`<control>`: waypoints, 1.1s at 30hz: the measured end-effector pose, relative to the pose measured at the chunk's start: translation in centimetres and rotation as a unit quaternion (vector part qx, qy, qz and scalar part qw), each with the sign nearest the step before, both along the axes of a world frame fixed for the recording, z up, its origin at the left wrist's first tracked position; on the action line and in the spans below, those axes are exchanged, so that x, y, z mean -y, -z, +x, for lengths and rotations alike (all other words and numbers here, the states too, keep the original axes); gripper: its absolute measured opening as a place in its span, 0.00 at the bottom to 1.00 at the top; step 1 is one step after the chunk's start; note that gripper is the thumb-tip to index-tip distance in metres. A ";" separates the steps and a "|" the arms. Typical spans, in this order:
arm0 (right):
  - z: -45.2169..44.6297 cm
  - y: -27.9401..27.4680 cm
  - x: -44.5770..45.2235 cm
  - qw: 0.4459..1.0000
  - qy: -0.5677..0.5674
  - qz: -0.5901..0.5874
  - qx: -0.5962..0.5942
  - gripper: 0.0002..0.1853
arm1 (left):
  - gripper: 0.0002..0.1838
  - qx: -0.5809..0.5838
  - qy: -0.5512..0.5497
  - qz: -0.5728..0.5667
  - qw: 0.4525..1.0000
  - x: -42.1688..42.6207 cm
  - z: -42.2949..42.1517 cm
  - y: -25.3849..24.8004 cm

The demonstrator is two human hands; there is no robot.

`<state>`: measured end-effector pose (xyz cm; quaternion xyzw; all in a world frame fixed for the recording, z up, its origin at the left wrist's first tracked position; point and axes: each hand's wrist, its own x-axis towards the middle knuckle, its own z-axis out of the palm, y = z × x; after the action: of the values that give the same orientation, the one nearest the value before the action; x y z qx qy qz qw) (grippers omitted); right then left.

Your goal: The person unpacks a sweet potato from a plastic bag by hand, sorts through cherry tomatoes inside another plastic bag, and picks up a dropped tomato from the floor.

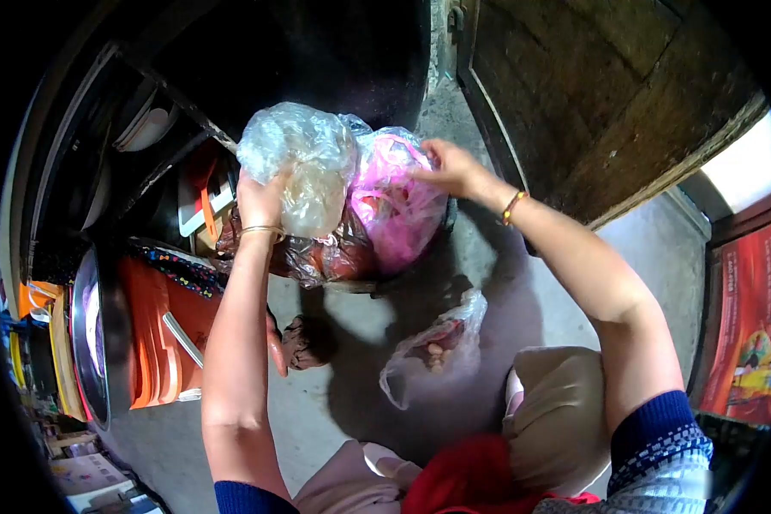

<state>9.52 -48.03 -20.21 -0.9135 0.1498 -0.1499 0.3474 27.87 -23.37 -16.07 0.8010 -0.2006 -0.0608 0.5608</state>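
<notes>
My left hand (259,206) is closed on the lower left side of a clear plastic bag (295,141), whose contents I cannot make out. Just right of it lies a pink plastic bag (394,227). My right hand (456,170) is at that bag's upper right edge, thumb and fingers apart; whether it grips the plastic is unclear. Beneath the clear bag is a dark, shiny bag (338,253) with something reddish inside. On the floor nearer to me rests another clear bag (450,338) with several small pale brown pieces in it.
A rack with a white bowl (150,128) and an orange utensil (206,201) stands at the left, above orange plastic items (150,330). At the upper right is a wooden door (582,94). A red printed panel (744,325) stands far right.
</notes>
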 end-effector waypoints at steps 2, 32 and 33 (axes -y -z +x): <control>-0.4 0.8 -2.1 0.987 0.000 -0.154 0.046 0.30 | 0.34 0.280 -0.033 0.095 0.955 0.4 -1.5 -0.1; 7.1 3.1 -0.3 0.966 0.002 -0.241 0.090 0.12 | 0.18 0.314 0.525 0.405 0.680 2.7 -8.2 0.3; 7.4 2.6 0.0 0.963 -0.021 -0.231 0.140 0.13 | 0.17 0.288 0.503 0.456 0.675 2.2 -7.9 0.1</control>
<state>16.92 -48.08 -22.84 -0.9418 0.0418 -0.2992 0.1477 19.96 -25.54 -16.17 0.7131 -0.6724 -0.1837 -0.0747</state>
